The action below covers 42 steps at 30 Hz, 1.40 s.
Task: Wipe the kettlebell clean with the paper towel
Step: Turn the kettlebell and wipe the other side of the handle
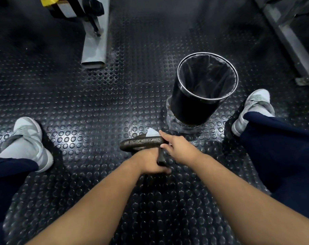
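Observation:
The dark iron kettlebell (139, 142) sits low on the studded floor between my feet; only its rough handle bar shows, the body is hidden under my hands. My left hand (151, 162) grips the near side of the handle. My right hand (177, 149) is wrapped over the right end of the handle bar, pressing a white paper towel (152, 133) against it. A corner of the towel sticks out beyond the bar.
A black bin (205, 89) with a dark liner and a metal rim stands just behind and to the right. My grey shoes (29, 138) flank the spot. A grey machine leg (95, 41) lies at the back left, a metal frame (289, 41) at the back right.

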{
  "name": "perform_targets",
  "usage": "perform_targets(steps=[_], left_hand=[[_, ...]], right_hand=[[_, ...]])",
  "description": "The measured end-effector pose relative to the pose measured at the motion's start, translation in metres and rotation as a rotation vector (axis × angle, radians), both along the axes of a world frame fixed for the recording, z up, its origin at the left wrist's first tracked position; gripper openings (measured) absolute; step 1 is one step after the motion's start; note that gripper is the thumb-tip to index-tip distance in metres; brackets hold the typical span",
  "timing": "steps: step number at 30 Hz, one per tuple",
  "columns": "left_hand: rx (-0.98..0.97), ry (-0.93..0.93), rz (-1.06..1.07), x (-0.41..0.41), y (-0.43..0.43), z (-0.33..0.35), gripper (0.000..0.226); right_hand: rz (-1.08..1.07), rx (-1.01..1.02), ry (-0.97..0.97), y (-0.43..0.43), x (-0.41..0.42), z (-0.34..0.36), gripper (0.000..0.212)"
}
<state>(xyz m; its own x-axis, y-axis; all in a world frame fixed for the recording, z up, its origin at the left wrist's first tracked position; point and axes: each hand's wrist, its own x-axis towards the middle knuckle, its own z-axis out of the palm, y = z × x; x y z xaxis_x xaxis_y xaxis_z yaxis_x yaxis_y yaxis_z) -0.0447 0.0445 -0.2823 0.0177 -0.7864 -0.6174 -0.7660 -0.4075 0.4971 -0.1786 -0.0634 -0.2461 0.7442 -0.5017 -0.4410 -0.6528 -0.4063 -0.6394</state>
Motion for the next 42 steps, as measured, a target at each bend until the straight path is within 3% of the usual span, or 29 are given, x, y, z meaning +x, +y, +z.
perform_targets(steps=[3,12,16,18,21,23,32,35,38,42], left_hand=[[0.034,0.108,0.104,0.003,-0.008,0.005,0.066],[-0.197,0.014,0.167,-0.022,0.029,-0.031,0.078],[-0.095,0.149,0.367,-0.016,0.003,-0.014,0.038],[-0.086,0.14,0.326,-0.016,0.0,-0.014,0.042],[-0.099,0.065,0.237,-0.017,0.013,-0.017,0.075],[-0.098,0.025,0.186,-0.02,0.025,-0.019,0.084],[-0.072,-0.245,-0.022,-0.007,-0.004,-0.02,0.071],[-0.012,-0.254,-0.085,0.002,-0.014,-0.018,0.078],[-0.06,-0.144,-0.022,0.0,0.003,-0.004,0.067],[-0.117,-0.189,-0.023,-0.006,0.029,-0.008,0.072]], right_hand=[[0.026,-0.02,0.014,-0.004,0.002,-0.002,0.06],[-0.002,0.018,0.001,-0.001,-0.003,-0.011,0.059],[-0.004,0.0,-0.006,-0.003,-0.001,-0.015,0.059],[0.005,0.002,0.0,-0.003,0.0,-0.016,0.059],[0.009,-0.002,0.012,-0.003,-0.001,-0.018,0.059],[0.011,0.01,0.007,-0.003,-0.001,-0.02,0.059],[0.04,-0.008,0.002,-0.003,0.002,-0.015,0.06],[0.018,-0.013,-0.005,-0.005,0.002,-0.018,0.061],[0.005,-0.017,-0.014,-0.005,0.001,-0.02,0.061],[0.01,-0.005,-0.018,-0.006,0.001,-0.025,0.061]])
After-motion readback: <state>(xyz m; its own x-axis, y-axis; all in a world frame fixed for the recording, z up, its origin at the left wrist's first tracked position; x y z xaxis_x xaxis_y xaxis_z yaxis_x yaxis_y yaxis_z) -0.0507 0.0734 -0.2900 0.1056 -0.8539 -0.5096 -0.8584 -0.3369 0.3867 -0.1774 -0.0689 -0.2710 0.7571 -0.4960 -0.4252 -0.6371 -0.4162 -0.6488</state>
